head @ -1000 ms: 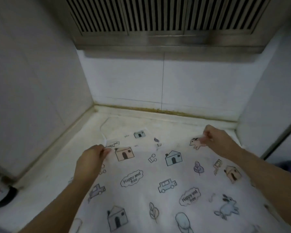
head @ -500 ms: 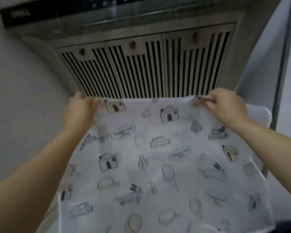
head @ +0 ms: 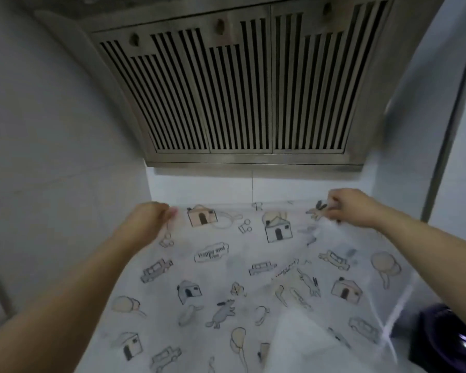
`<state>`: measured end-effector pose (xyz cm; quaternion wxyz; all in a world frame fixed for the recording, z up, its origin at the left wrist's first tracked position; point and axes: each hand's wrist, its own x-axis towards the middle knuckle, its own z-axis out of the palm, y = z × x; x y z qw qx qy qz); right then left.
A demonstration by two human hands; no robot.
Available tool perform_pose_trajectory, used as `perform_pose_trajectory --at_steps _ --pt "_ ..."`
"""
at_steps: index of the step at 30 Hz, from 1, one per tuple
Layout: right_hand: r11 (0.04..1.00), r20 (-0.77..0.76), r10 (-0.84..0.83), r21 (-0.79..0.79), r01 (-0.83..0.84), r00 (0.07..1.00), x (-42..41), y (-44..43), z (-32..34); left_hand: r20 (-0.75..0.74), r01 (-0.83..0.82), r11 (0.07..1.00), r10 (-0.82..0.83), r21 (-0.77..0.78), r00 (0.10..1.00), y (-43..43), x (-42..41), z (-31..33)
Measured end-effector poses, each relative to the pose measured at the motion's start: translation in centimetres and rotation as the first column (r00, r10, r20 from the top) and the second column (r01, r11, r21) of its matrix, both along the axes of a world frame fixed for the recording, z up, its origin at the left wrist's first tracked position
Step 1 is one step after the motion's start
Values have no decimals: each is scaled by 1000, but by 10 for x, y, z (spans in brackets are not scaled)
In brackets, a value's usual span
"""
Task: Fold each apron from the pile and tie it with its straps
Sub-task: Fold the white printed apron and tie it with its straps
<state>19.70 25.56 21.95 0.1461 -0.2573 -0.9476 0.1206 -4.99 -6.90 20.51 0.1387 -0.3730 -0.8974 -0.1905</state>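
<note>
Beneath steel hood vents [head: 226,84], I held the printed apron [head: 226,278] spread in the air: left hand [head: 148,219] and right hand [head: 347,208] pinched its top corners, probably to straighten it before folding.

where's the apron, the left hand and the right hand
apron [head: 242,278]: head view, middle of the printed cloth
left hand [head: 145,220]: head view, back of the hand
right hand [head: 351,207]: head view, back of the hand
</note>
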Motion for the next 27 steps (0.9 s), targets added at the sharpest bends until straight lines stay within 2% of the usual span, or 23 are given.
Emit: perform_pose_trajectory --at_steps 2,4,6,8,10,11,14,15,16,18,19,20,21,22,23,24,25,26,27 --pt "1000 58 22 -5 -22 998 -1 -1 12 -125 17 979 9 203 992 0 1 9" --pt "999 186 26 25 -31 982 0 -3 19 -133 77 967 -45 243 990 -4 4 14" --pt "993 258 -27 116 -3 966 1 -2 22 -98 141 989 -137 44 986 -9 -1 15" --pt "961 224 -114 272 50 968 5 1 29 -43 116 969 -128 -219 991 -15 -4 17" --pt "925 174 -144 373 70 974 10 2 36 -69 48 952 -72 -301 995 -19 -5 21" --pt "940 178 -119 337 53 977 13 1 40 -85 6 962 -30 -274 996 -20 -7 22" --pt "999 252 9 30 -17 968 17 0 49 -177 -99 994 88 -53 980 -23 -12 26" --pt "999 316 23 -28 -15 949 17 0 52 -212 -117 993 119 24 970 -22 -16 28" --pt "999 399 23 -49 -4 916 16 -3 52 -227 -130 991 132 22 965 -21 -19 29" --pt "999 539 -51 35 38 841 10 -3 51 -200 -125 967 80 -220 977 -14 -27 35" --pt "994 581 -103 97 57 807 4 -4 54 -141 -115 918 65 -380 988 -9 -32 41" --pt "985 600 -152 155 73 786 -3 -4 53 -76 -114 863 88 -493 993 -5 -34 41" --pt "974 585 -198 210 89 786 -13 -4 59 -50 -147 827 143 -542 988 -1 -39 50" --pt "961 522 -240 246 124 819 -19 -5 61 -66 -212 812 210 -544 975 3 -40 55" --pt "945 372 -278 270 183 886 -25 -6 67 -133 -309 824 279 -476 951 6 -40 64" --pt "923 102 -284 297 244 953 -31 -4 76 -234 -399 868 338 -297 911 6 -41 79" --pt "907 -235 -239 292 303 942 -32 -2 83 -325 -403 915 377 -14 867 6 -42 94" --pt "899 -566 -132 278 339 814 -28 -4 89 -409 -295 906 404 304 818 2 -38 108" --pt "892 -790 13 286 350 614 -22 -3 93 -489 -106 811 445 575 750 -5 -30 119"
